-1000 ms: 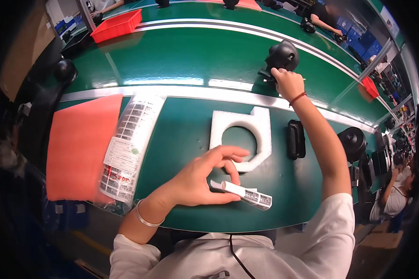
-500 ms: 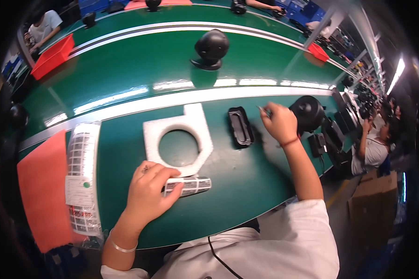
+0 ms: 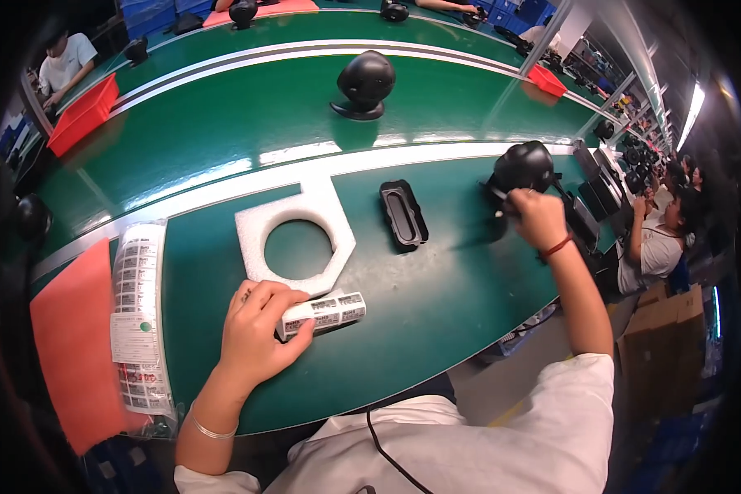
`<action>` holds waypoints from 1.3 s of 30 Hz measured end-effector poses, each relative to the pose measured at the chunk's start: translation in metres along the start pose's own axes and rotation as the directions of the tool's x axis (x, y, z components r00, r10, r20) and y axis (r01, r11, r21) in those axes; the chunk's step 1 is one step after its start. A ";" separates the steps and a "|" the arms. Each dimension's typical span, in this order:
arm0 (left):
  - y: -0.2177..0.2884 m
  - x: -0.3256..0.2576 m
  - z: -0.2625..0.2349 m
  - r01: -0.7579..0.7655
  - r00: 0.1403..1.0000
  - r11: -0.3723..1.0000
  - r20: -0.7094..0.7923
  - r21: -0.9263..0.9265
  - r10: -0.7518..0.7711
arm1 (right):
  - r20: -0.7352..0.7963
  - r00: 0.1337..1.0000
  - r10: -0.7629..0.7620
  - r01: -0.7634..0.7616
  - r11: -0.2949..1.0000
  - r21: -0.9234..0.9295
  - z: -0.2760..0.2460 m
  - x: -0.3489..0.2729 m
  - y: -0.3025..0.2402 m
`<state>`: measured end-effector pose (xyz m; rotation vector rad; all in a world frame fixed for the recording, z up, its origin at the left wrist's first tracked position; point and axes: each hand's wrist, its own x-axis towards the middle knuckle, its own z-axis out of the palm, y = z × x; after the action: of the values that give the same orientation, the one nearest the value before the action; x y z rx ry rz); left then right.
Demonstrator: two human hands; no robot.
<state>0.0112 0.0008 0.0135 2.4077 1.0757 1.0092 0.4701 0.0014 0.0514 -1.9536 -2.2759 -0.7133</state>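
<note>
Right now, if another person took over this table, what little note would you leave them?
Left hand: resting on the green table, fingers gripping a small white labelled strip just below the white foam ring.
Right hand: reaching out to the right, closed on the black dome-shaped device at the table edge; whether it pinches something small cannot be told.
Black oval part lies loose between foam ring and device.
Label sheet in clear wrap lies at the left, beside a red mat.
Done: nothing sits in the foam ring yet.
Left: probably seating the device and labelling it.

bare green bench (image 3: 436,305) between hands, foam block (image 3: 292,239) beside
</note>
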 end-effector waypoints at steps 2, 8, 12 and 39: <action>0.002 0.001 0.001 -0.002 0.999 1.000 -0.035 0.009 0.002 | -0.105 0.994 -0.017 0.032 0.989 0.147 -0.039 0.019 -0.008; -0.001 -0.005 -0.005 -0.061 0.993 0.988 -0.113 -0.142 0.045 | -0.062 0.971 -0.230 0.207 0.684 0.699 -0.125 0.058 -0.107; 0.003 -0.011 -0.009 0.303 0.953 0.758 0.173 -0.578 -0.249 | -0.150 0.873 -0.464 0.389 0.478 0.788 -0.146 0.085 -0.159; -0.025 -0.016 -0.003 0.293 0.791 -0.439 0.473 -0.850 -0.388 | -0.515 0.771 -0.375 0.637 0.479 0.604 -0.116 0.053 -0.268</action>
<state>-0.0114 0.0060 -0.0055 0.3990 0.4172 0.9627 0.1765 -0.0182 0.0908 -0.6942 -2.3601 0.0018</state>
